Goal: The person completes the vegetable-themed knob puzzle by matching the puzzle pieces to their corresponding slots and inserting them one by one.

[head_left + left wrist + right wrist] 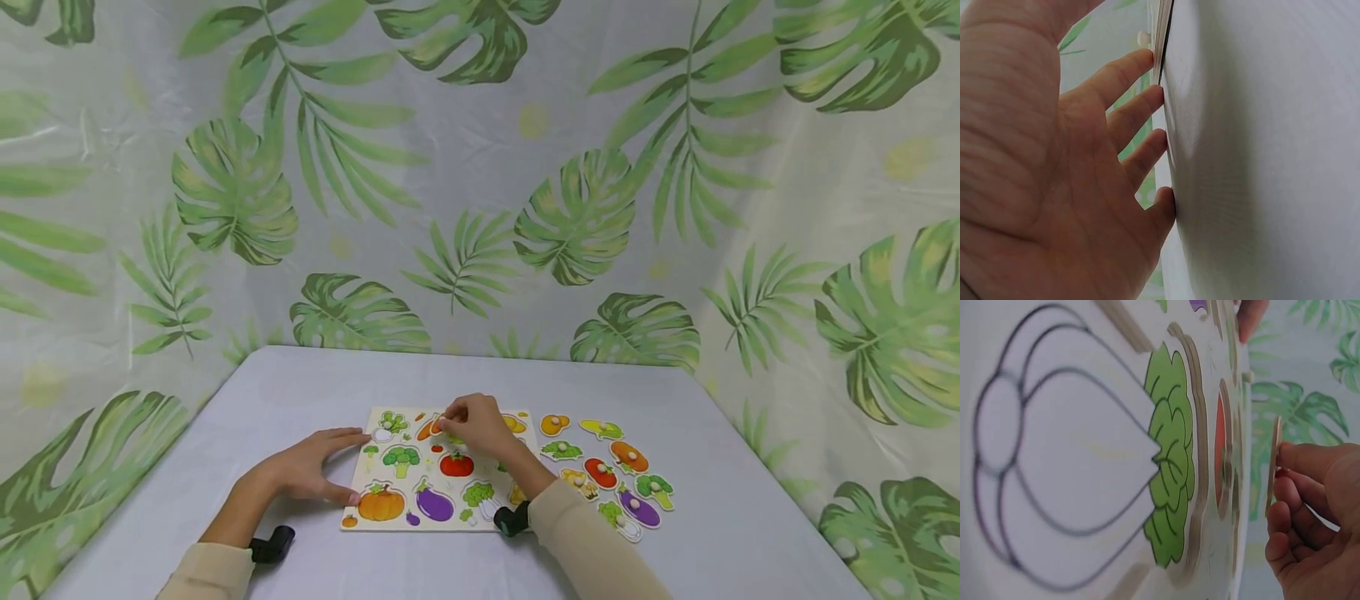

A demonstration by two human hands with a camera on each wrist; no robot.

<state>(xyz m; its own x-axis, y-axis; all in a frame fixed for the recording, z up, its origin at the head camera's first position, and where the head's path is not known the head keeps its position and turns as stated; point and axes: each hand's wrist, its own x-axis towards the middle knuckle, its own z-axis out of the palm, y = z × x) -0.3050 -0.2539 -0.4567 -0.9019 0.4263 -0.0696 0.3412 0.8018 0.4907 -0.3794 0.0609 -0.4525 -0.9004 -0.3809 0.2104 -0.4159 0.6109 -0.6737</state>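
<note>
My left hand [307, 467] lies at the left edge of a white vegetable puzzle board [486, 460], thumb spread from the fingers. In the left wrist view, the left hand [1072, 175] has extended fingers, with a fingertip against the board's edge [1161, 37]. Over the board's upper middle, my right hand [480, 429] pinches an orange piece, apparently a carrot [437, 427], beside the printed carrot. The right wrist view has this thin wooden piece [1274, 462] edge-on between thumb and fingers, apart from the board surface; its face is hidden there.
Right of the board lie several knobbed pieces, among them a tomato [597, 475], an eggplant [637, 510], a broccoli [656, 492] and a pumpkin [628, 458]. A white cloth covers the table [300, 383]. A leaf-patterned curtain [480, 167] stands behind it.
</note>
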